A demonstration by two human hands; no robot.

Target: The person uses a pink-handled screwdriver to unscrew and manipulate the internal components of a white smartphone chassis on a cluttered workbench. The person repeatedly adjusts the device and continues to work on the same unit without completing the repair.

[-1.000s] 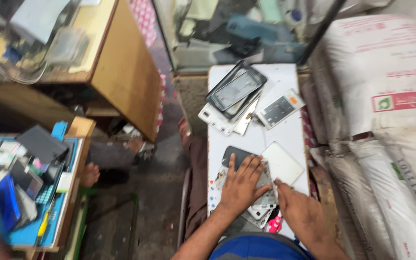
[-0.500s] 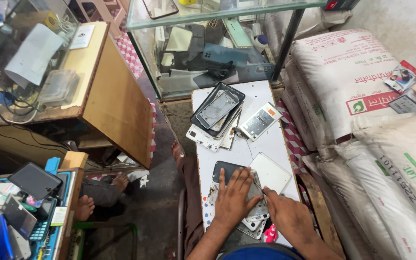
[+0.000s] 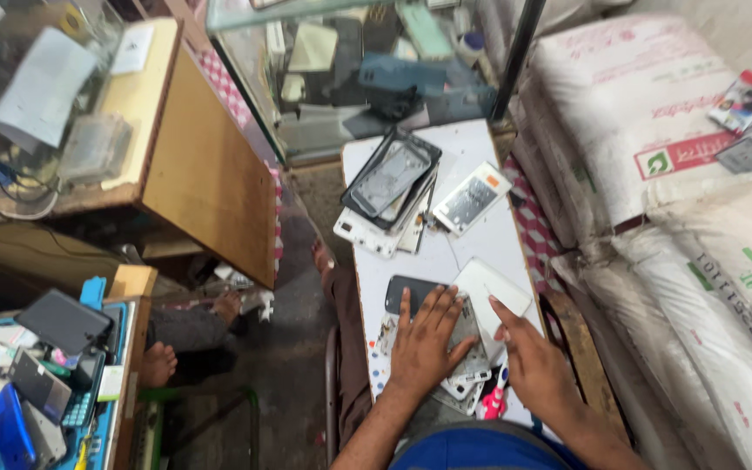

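1. Since half a second ago both hands have stayed on the pile of phone parts, and the glass case at the top of the frame now shows less.
2. My left hand (image 3: 424, 344) lies flat, fingers spread, on a phone frame (image 3: 467, 348) low in the middle of the frame; this grip pinches nothing.
3. My right hand (image 3: 537, 365) rests just beside it, forefinger out and touching the white back cover (image 3: 493, 292); that grip holds nothing either.
4. A dark phone (image 3: 411, 292) lies just above my left fingertips.
5. Higher on the white bench (image 3: 472, 144) sits a stack of black screen frames (image 3: 391, 178), with a white phone body (image 3: 472, 198) to its right.
6. Sacks (image 3: 654, 122) fill the right side of the frame.
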